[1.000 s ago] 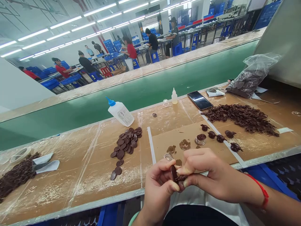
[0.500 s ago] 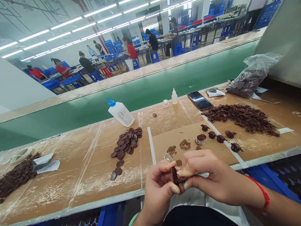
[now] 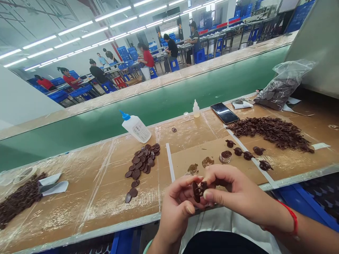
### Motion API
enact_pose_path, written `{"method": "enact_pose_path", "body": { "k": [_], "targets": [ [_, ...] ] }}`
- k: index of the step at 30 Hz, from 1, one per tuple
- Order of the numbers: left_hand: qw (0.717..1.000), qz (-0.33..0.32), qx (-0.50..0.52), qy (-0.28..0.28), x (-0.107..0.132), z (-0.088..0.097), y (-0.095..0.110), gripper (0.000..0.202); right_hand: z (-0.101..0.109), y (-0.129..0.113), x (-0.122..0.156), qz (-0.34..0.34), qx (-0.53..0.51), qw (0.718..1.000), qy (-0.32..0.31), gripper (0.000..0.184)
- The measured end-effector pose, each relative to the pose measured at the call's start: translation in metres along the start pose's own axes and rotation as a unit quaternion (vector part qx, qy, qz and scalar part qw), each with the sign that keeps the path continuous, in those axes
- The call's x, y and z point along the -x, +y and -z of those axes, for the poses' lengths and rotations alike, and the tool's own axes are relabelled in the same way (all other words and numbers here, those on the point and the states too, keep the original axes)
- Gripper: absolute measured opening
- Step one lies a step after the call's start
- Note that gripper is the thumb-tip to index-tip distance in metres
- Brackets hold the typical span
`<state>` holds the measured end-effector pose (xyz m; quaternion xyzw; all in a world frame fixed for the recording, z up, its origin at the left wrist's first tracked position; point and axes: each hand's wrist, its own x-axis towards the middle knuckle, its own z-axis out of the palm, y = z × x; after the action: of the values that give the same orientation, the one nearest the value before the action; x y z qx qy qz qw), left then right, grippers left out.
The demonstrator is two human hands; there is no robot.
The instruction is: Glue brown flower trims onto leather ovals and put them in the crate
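Note:
My left hand (image 3: 176,208) curls around a dark brown oval disc (image 3: 196,192), its index finger at the top edge and its thumb off the face. Pinched in my right hand (image 3: 230,194) is a small dark brown branched piece (image 3: 203,187) against the disc's right side. Whether the two are joined, I cannot tell. Beyond my hands, a shallow round holder (image 3: 225,157) has dark brown matter on it. Several disc-and-branch pieces (image 3: 248,155) lie to its right. A pile of brown discs (image 3: 143,160) is on the left.
A white bottle with a blue nozzle (image 3: 136,127) and a small dropper bottle (image 3: 196,108) stand at the back. A phone (image 3: 225,113), a heap of brown branched pieces (image 3: 272,133) and a plastic bag (image 3: 284,86) are on the right. Other people sit working beyond the green belt (image 3: 169,102).
My left thumb has come away from the disc and spread downward. My right thumb and fingers have shifted on the branched piece, which now shows more. The disc has turned slightly.

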<state>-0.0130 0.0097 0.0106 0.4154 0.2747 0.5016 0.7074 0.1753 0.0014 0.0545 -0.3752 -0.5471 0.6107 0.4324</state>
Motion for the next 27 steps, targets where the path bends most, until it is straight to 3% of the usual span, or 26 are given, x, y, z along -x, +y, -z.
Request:
{"method": "enact_pose_path", "body": {
  "k": [2, 7, 13, 19, 22, 27],
  "targets": [
    [1.0, 0.014, -0.01, 0.011, 0.0, 0.001, 0.001, 0.055, -0.001, 0.002, -0.001, -0.016, -0.036, 0.999, 0.005, 0.02],
    [0.998, 0.008, -0.007, 0.064, -0.001, -0.006, 0.002, 0.034, -0.002, 0.003, -0.003, 0.0, -0.028, 0.999, 0.019, 0.021],
    [0.998, -0.007, 0.004, 0.057, -0.002, -0.014, 0.007, 0.035, -0.002, 0.004, -0.002, 0.038, 0.033, 0.998, 0.044, 0.017],
    [0.999, -0.01, 0.008, 0.041, 0.004, -0.011, 0.005, 0.035, -0.005, 0.005, -0.001, 0.112, 0.084, 0.987, 0.075, 0.017],
    [1.0, -0.011, 0.02, 0.014, 0.006, -0.01, 0.007, 0.037, -0.005, 0.003, 0.002, 0.121, 0.05, 0.987, 0.089, 0.016],
    [0.997, -0.008, 0.064, -0.032, 0.006, -0.012, 0.012, 0.034, 0.001, 0.005, 0.011, 0.114, -0.092, 0.987, 0.071, 0.01]
  ]
}}
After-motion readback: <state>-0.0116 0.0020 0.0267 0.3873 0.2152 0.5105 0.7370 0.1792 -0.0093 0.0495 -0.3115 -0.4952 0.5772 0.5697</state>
